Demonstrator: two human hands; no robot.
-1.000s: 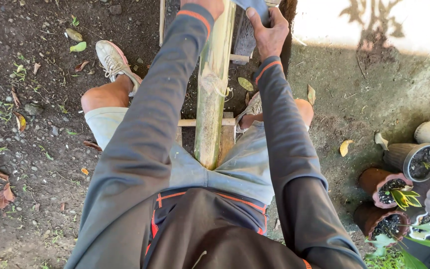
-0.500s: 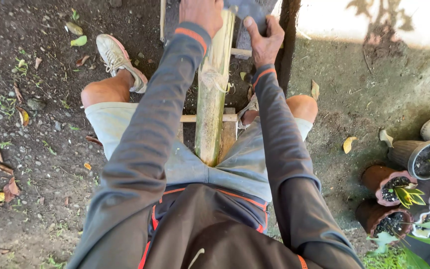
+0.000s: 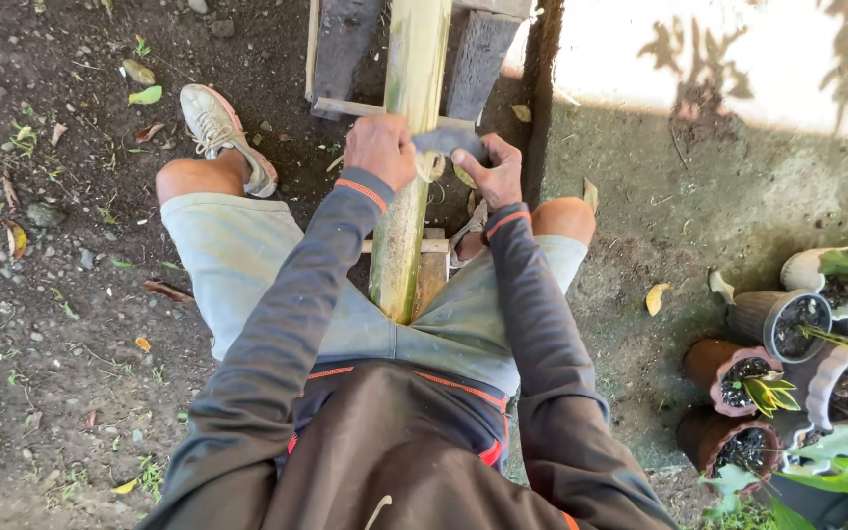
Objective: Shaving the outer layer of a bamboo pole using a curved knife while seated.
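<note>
A long green bamboo pole lies lengthwise between my knees, its near end over my lap. A grey flat blade lies crosswise on the pole. My left hand grips the blade's left end and my right hand grips its right end. Both arms wear dark sleeves with orange cuffs. I sit in pale shorts, legs spread to either side of the pole.
A wooden frame of dark planks supports the pole ahead. My left shoe rests on dark soil with dry leaves. Brown pots with plants stand at the right, below a pale wall.
Both hands have drawn the blade back along the pole toward my body. The view has tilted so more of the ground and frame ahead shows.
</note>
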